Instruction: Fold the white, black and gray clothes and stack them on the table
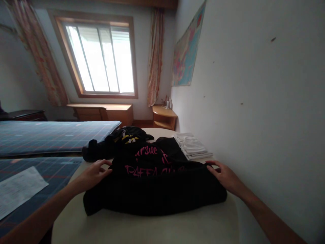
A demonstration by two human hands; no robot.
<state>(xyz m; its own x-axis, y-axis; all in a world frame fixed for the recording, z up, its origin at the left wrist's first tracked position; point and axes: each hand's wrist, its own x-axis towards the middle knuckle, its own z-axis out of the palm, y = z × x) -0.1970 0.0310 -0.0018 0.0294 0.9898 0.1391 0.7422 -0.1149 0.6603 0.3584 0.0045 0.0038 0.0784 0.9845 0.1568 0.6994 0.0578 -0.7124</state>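
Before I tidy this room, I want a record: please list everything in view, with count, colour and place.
Table: 1, cream, front centre
Garment: 1, black with pink lettering, on table
Bunched cloth: count unclear, mostly black, table's far left
Folded stack: 1, white, table's far right
Checked bed surfaces: 2, blue, left
Paper: 1, white, on nearer bed surface
Window: 1, brown-framed, back wall
Curtains: 2, reddish patterned, beside window
Desk: 1, brown, below window
Shelf: 1, brown, back corner
Small items: count unclear, mixed, on shelf
Map: 1, multicoloured, right wall
Cabinet: 1, dark, back left
Left hand: 1, bare, pinching garment's left side
Right hand: 1, bare, pinching garment's right side
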